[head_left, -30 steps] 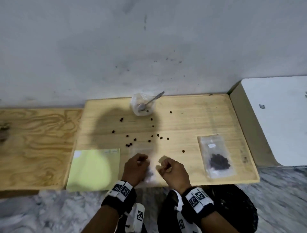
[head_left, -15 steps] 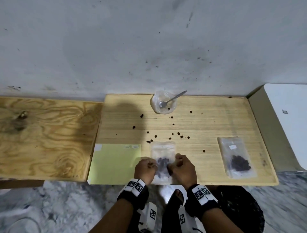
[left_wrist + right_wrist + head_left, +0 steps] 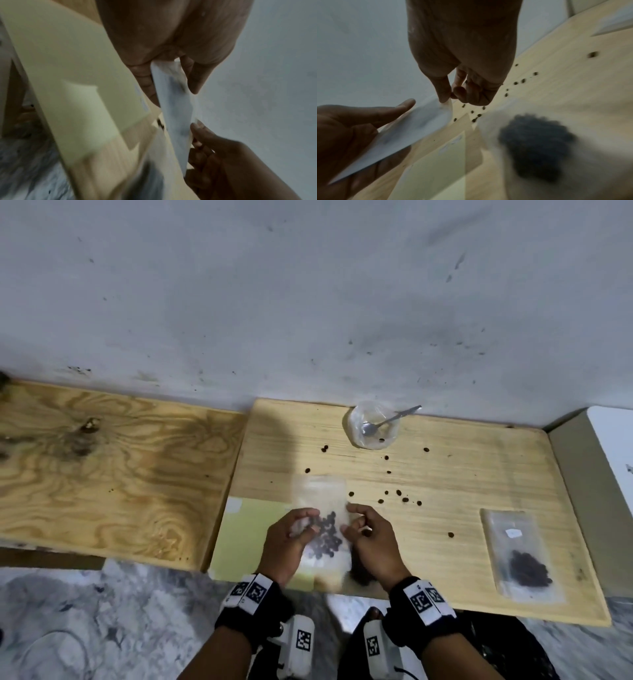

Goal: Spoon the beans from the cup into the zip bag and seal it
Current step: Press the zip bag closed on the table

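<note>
Pinching a clear zip bag (image 3: 323, 529) of dark beans (image 3: 327, 534) by its side edges above the wooden tabletop (image 3: 479, 481) in the head view are the left hand (image 3: 286, 542) and right hand (image 3: 373, 542), while each wrist view shows thumb and fingers clamped on the bag's edge, blurred.

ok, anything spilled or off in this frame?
Yes. Loose beans lie scattered on the wooden board between the cup and the zip bag, not inside either. The left hand and right hand hold that bag by its sides.
</note>
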`<state>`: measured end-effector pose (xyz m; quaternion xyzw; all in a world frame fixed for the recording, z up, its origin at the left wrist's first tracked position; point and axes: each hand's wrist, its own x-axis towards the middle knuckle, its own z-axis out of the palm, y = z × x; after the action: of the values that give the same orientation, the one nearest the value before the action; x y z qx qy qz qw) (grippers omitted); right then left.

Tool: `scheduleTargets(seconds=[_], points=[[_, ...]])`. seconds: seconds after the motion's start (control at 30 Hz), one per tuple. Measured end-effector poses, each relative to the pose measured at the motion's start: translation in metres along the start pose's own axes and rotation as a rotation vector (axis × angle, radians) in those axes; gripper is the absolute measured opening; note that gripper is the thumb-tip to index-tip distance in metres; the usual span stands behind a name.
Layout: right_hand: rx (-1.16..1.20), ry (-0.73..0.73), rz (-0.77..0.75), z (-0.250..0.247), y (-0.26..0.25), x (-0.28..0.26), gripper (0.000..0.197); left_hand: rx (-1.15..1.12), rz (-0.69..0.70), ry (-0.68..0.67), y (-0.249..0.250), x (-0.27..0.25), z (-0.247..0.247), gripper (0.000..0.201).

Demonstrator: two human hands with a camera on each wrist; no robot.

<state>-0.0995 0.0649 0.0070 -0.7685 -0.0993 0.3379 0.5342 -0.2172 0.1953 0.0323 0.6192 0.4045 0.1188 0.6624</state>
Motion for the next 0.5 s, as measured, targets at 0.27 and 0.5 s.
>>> scheduleTargets(seconds=[0.27,0.5], points=[[-0.292,-0.063,0.012,0.076,-0.015,0.031,0.026,-0.023,-0.013,0.241,-0.008,0.041,-0.104,0.031],[-0.754,-0.038,0.032,0.116,-0.02,0.035,0.032,-0.055,-0.012,0.292,-0.008,0.079,-0.144,0.031]])
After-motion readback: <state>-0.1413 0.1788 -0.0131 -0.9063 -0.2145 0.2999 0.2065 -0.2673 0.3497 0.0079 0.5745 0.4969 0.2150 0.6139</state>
